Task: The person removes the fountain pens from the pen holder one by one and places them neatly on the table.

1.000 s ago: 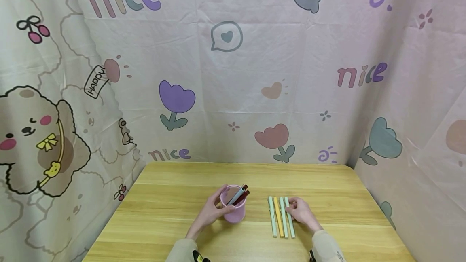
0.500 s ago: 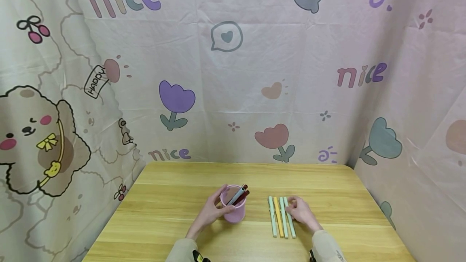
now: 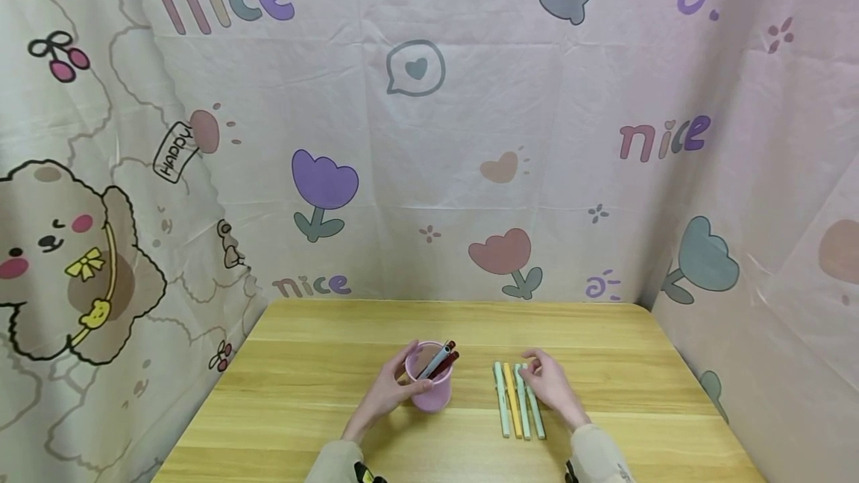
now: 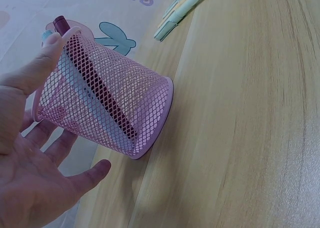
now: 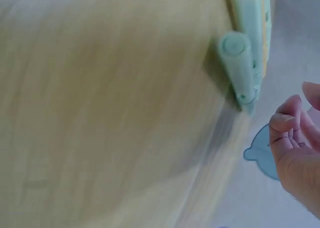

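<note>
My left hand [image 3: 388, 387] holds a pink mesh pen cup [image 3: 435, 398] near its rim. In the left wrist view the thumb lies on the rim, with fingers behind the mesh wall [image 4: 112, 82]. A light blue pen [image 3: 433, 364] and a dark red pen [image 4: 95, 72] lean inside the cup. To its right, several pens lie side by side: a yellow pen [image 3: 514, 402] among pale green pens [image 3: 502, 402]. Over their far ends hovers my right hand [image 3: 550, 382], fingers loosely bent and nothing between them. In the right wrist view it is apart from the rightmost green pen [image 5: 237, 62].
All of this is on a light wood table [image 3: 322, 341]. Behind and beside the table hangs a patterned cloth [image 3: 416, 147] with flowers and lettering, close against its far edge.
My right hand has come off the rightmost green pen and moved slightly up and left over the row. The left hand and cup stay where they were.
</note>
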`<action>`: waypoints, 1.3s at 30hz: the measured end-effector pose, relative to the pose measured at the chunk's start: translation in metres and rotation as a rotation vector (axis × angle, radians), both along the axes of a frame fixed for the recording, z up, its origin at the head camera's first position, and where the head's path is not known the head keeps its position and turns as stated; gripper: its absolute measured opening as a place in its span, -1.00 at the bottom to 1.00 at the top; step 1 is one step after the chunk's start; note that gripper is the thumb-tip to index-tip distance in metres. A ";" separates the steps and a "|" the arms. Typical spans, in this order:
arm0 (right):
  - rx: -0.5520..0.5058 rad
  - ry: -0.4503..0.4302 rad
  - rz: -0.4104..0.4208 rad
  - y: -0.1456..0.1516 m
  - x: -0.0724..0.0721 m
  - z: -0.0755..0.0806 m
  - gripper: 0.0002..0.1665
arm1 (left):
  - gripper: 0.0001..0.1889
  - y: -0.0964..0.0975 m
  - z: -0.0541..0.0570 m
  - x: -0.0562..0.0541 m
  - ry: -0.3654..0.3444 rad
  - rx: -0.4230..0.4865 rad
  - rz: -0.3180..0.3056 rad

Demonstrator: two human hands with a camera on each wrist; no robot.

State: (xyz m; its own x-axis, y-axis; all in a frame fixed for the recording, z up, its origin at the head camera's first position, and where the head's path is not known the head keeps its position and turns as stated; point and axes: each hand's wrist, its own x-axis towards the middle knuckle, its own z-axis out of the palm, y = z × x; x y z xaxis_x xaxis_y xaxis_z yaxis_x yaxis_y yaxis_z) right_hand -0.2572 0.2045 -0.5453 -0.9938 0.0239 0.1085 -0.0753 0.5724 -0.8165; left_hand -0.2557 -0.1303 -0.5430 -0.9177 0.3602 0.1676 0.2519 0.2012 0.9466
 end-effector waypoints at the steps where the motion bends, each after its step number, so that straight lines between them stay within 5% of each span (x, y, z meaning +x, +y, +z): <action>1: -0.010 0.008 0.006 -0.003 0.000 0.001 -0.61 | -0.03 0.000 0.000 0.000 -0.012 0.004 0.004; 22: -0.134 0.147 0.322 -0.067 0.004 0.021 -0.61 | -0.03 0.000 -0.001 -0.002 -0.035 0.002 0.008; 39: -0.139 0.160 0.291 -0.096 0.000 0.024 -0.64 | -0.05 0.001 -0.001 0.000 -0.032 0.013 0.001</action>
State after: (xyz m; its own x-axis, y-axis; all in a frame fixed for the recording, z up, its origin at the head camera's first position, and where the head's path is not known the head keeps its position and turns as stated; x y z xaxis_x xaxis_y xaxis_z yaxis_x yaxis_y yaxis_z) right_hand -0.2577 0.1089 -0.5216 -0.9318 -0.2324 0.2789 -0.3522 0.3923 -0.8497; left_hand -0.2558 -0.1293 -0.5437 -0.9230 0.3574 0.1426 0.2209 0.1890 0.9568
